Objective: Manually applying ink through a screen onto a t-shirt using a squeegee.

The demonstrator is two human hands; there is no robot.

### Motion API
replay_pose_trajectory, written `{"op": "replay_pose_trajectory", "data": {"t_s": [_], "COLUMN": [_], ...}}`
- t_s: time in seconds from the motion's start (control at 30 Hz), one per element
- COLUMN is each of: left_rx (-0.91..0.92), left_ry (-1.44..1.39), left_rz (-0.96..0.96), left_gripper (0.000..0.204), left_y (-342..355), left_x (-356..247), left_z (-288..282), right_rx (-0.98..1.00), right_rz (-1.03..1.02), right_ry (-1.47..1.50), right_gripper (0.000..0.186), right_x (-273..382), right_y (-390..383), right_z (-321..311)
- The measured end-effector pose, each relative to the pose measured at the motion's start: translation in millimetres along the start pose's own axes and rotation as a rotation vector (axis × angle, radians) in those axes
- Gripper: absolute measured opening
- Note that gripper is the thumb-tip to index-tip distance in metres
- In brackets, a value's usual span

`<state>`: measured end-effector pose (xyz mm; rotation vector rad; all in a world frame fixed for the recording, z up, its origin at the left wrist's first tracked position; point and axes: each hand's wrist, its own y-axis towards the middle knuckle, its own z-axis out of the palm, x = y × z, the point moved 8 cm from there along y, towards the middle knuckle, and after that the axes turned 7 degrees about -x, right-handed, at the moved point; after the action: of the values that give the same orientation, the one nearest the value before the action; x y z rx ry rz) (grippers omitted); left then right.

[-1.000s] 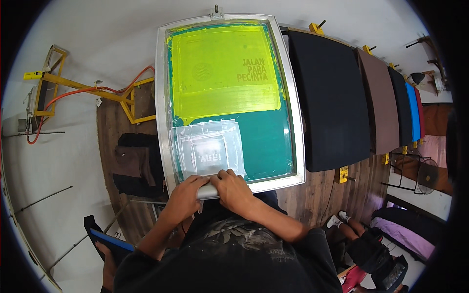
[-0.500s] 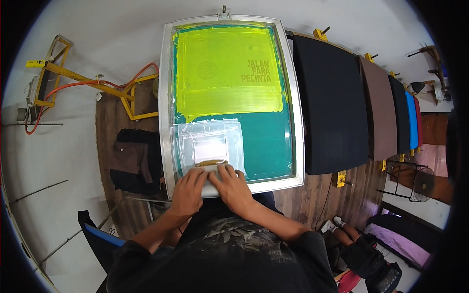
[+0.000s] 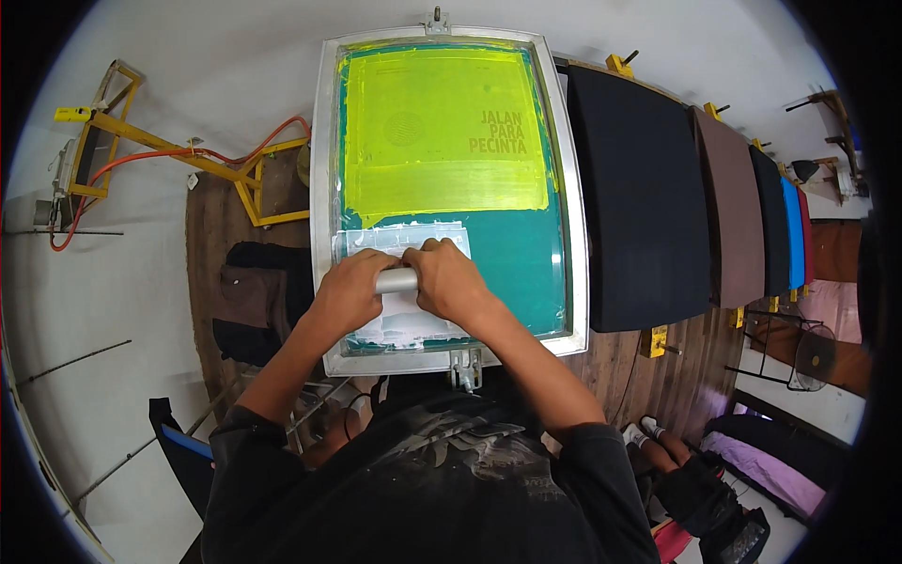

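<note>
A silver-handled squeegee [image 3: 396,281] stands on the lower left part of a framed printing screen [image 3: 575,282]. My left hand [image 3: 351,287] is wrapped round its left end, and my right hand [image 3: 449,285] grips the right end. White ink [image 3: 404,326] smears the pale patch beneath and in front of my hands. The screen's mesh is green, with a large yellow-green coated area [image 3: 442,141] bearing dark lettering and a faint round mark. Both hands hide most of the squeegee's blade.
To the right stand a black covered board [image 3: 639,202], a brown one [image 3: 731,207] and several others. Dark folded cloth [image 3: 254,305] lies at left, below a yellow metal frame [image 3: 169,155] with an orange hose. Another person's legs [image 3: 662,446] show at lower right.
Both hands and the squeegee have moved away from me, from the screen's near edge up over the white patch. A clamp at the near edge now shows.
</note>
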<state>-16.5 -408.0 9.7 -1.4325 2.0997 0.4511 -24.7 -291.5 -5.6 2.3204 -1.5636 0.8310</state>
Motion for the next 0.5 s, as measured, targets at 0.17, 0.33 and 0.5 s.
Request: {"op": "replay_pose_trajectory", "data": {"t_s": [0.17, 0.33, 0.5], "left_rx": [0.009, 0.079, 0.068], "left_ry": [0.022, 0.011, 0.031], "left_rz": [-0.055, -0.089, -0.103], "left_gripper": [0.051, 0.055, 0.056], "left_y": [-26, -63, -81], "left_x": [-8, -27, -35], "left_z": [14, 23, 28], "right_rx": [-0.047, -0.034, 0.025], "right_rz": [0.010, 0.027, 0.065], "right_ry": [0.015, 0.027, 0.028], "right_gripper": [0.033, 0.044, 0.048], "right_x": [6, 14, 17], "right_y": [-27, -71, -92], "right_z": [8, 26, 31]}}
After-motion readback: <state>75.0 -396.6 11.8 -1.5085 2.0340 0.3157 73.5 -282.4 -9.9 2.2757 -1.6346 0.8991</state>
